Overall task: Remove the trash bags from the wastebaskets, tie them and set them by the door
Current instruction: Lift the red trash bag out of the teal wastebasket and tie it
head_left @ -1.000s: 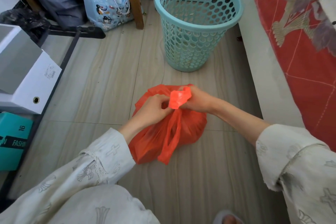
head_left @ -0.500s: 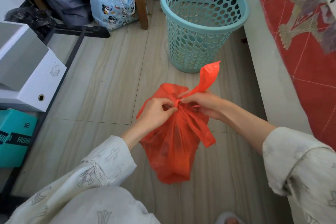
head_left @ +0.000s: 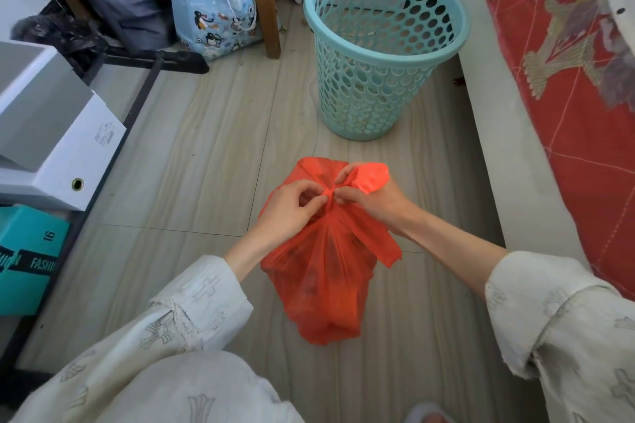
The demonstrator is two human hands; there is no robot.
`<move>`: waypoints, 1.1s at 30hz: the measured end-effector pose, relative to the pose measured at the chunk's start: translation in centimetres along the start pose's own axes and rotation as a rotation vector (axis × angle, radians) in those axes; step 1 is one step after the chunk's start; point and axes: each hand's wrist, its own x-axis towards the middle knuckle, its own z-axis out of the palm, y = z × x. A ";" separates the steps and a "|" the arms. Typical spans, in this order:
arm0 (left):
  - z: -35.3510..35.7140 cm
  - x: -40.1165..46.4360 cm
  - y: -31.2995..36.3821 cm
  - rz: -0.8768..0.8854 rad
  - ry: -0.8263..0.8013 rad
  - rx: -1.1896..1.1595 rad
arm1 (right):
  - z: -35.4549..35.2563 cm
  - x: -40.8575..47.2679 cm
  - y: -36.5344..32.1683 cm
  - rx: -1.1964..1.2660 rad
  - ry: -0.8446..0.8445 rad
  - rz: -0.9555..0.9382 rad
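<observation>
An orange-red trash bag (head_left: 326, 285) hangs above the wood floor in the middle of the head view, its neck gathered into a twist. My left hand (head_left: 292, 208) pinches the neck from the left. My right hand (head_left: 372, 197) pinches it from the right, with one bag handle bunched over its fingers. The other handle droops down the bag's right side. A teal perforated wastebasket (head_left: 381, 55) stands upright just beyond, with no liner in it.
A bed with a red patterned cover (head_left: 567, 96) runs along the right. White boxes (head_left: 51, 127) and a teal shoebox (head_left: 27, 257) sit on a dark rack at the left. A blue penguin-print bag (head_left: 214, 7) leans by a wooden leg at the back.
The bag handle that stood up to the right has been pulled down and folded over my right hand. Both hands stay at the bag's neck, working the knot.
</observation>
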 end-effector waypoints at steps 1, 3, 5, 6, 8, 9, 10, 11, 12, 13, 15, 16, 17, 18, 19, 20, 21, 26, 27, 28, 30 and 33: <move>0.1 0.0 0.0 0.009 -0.011 0.012 | -0.1 0.0 0.0 -0.009 0.000 0.008; 0.2 -0.2 0.3 0.059 -0.007 0.056 | -0.3 -0.1 0.0 -0.021 -0.007 0.018; 0.0 -0.3 0.7 0.161 0.035 0.130 | -0.4 -0.2 -0.1 -0.033 -0.022 0.019; 0.0 -0.4 0.9 0.204 0.054 0.159 | -0.4 -0.2 -0.1 -0.026 -0.023 0.025; 0.0 -0.4 1.0 0.209 0.090 0.157 | -0.5 -0.2 -0.2 0.016 -0.013 0.043; 0.0 -0.4 0.9 0.170 0.106 0.123 | -0.5 -0.1 -0.2 0.028 -0.006 0.048; 0.1 -0.4 0.7 0.121 0.122 0.075 | -0.5 -0.1 -0.1 0.029 0.002 0.051; 0.1 -0.4 0.6 0.082 0.134 0.027 | -0.5 -0.1 -0.2 0.026 0.009 0.055; 0.1 -0.4 0.6 0.059 0.142 -0.016 | -0.5 0.0 -0.1 0.021 0.016 0.064; 0.0 -0.4 0.6 0.050 0.142 -0.044 | -0.5 0.1 -0.1 0.016 0.020 0.070; -0.1 -0.5 0.7 0.054 0.122 -0.018 | -0.5 0.4 -0.1 -0.010 0.020 0.073; -0.2 -0.6 0.8 0.061 0.116 0.025 | -0.5 0.6 0.0 -0.035 0.021 0.074; -0.3 -0.7 0.7 0.075 0.117 0.070 | -0.6 0.8 0.0 -0.071 0.030 0.078; -0.4 -0.7 0.6 0.096 0.124 0.112 | -0.7 1.0 0.0 -0.112 0.050 0.087; -0.5 -0.8 0.4 0.119 0.131 0.146 | -0.8 1.1 0.0 -0.148 0.072 0.104; -0.7 -0.8 0.3 0.137 0.134 0.170 | -0.9 1.3 -0.1 -0.175 0.089 0.125; -0.9 -0.9 0.2 0.151 0.134 0.186 | -1.1 1.4 -0.2 -0.194 0.102 0.146; -1.6 -1.0 -0.2 0.171 0.160 0.224 | -1.7 2.0 -0.2 -0.147 0.162 0.281; -1.8 -1.1 -0.3 0.168 0.171 0.224 | -1.7 2.1 -0.3 -0.148 0.163 0.294; -1.9 -1.1 -0.3 0.165 0.179 0.228 | -1.8 2.2 -0.4 -0.152 0.164 0.307; -2.1 -1.2 -0.5 0.155 0.186 0.237 | -2.0 2.4 -0.7 -0.153 0.167 0.330; -2.4 -1.2 -0.6 0.158 0.186 0.241 | -2.6 2.6 -0.8 -0.111 0.181 0.378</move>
